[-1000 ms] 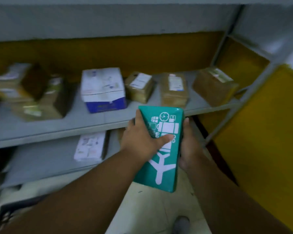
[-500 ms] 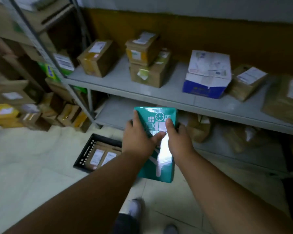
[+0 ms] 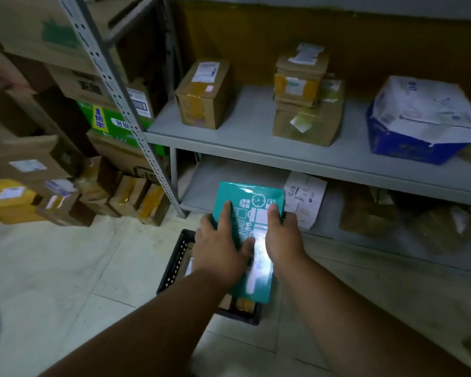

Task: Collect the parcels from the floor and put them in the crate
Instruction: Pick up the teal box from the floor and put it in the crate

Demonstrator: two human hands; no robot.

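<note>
A flat teal parcel (image 3: 249, 197) with white printed icons is held in the air by both hands. My left hand (image 3: 219, 250) grips its left edge, thumb lying across the front. My right hand (image 3: 283, 240) grips its right edge, thumb on the front too. The parcel hangs directly over a black plastic crate (image 3: 174, 265) on the tiled floor. My arms and the parcel hide most of the crate. Brown parcels (image 3: 245, 304) show inside it at the near end.
A grey metal shelf (image 3: 256, 148) runs behind the crate, carrying brown boxes (image 3: 201, 96) and a blue and white box (image 3: 419, 121). A slotted upright post (image 3: 136, 123) stands at left. Stacked cartons (image 3: 38, 164) fill the left side. Pale floor tiles (image 3: 65, 268) spread leftward.
The view swung left from the shelf toward the floor. The crate came into sight and now lies under the teal parcel. My right thumb moved onto the parcel's front.
</note>
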